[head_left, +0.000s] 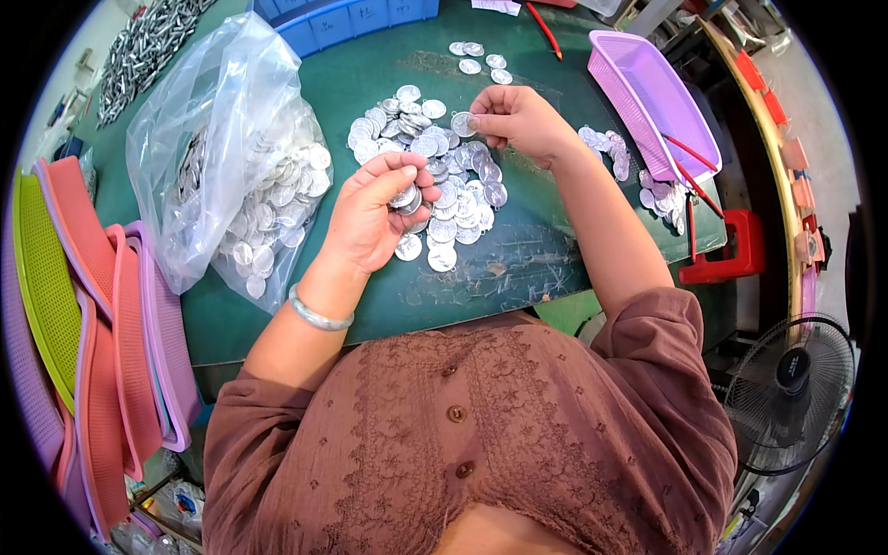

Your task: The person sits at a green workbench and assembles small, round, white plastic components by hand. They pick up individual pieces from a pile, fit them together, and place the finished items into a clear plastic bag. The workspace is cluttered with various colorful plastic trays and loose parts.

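Note:
A heap of silvery round medallions, some with a small loop at the rim, lies on the green tabletop in front of me. Over its near left part, my left hand is closed round a few medallions, the thumb pressing on them. My right hand pinches a single medallion by its edge between thumb and fingertips, just above the heap's far right side. To the left, a clear plastic bag lies open with many more medallions in it.
Several medallions lie apart at the back. A purple basket, red-handled pliers and small medallion piles are at right. Stacked coloured baskets crowd the left. A blue bin and metal pieces stand behind; a fan sits lower right.

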A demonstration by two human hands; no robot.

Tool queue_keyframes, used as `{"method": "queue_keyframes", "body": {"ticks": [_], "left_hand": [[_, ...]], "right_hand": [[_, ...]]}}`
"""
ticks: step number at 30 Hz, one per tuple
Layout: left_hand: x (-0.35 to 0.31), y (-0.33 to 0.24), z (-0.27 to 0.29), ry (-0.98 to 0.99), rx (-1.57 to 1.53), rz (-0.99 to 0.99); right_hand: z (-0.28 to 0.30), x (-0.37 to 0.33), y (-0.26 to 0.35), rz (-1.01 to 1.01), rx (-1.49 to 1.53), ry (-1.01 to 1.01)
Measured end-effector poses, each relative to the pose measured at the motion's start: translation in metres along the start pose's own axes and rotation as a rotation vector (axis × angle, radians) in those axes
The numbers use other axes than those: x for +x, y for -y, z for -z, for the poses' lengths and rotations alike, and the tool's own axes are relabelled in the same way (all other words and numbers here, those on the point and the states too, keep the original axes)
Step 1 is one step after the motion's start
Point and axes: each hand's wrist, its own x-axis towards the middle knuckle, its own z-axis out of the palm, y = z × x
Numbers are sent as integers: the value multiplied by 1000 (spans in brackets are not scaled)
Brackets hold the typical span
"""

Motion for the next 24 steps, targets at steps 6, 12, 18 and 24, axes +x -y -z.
{"method": "queue_keyframes", "body": {"ticks": [6, 12, 18, 24], "left_hand": [[0, 6, 2, -3, 96, -80], [-3, 8, -3, -43, 142, -170], [-6, 7, -4, -50, 171, -188], [-8, 2, -11, -16, 180, -164]], "right_hand": [[-22, -23, 12, 7, 379, 75], [-38, -36, 21, 16, 430, 60], [-44, -40, 19, 14, 477, 59], [-47, -41, 17, 15, 536, 72]]}}
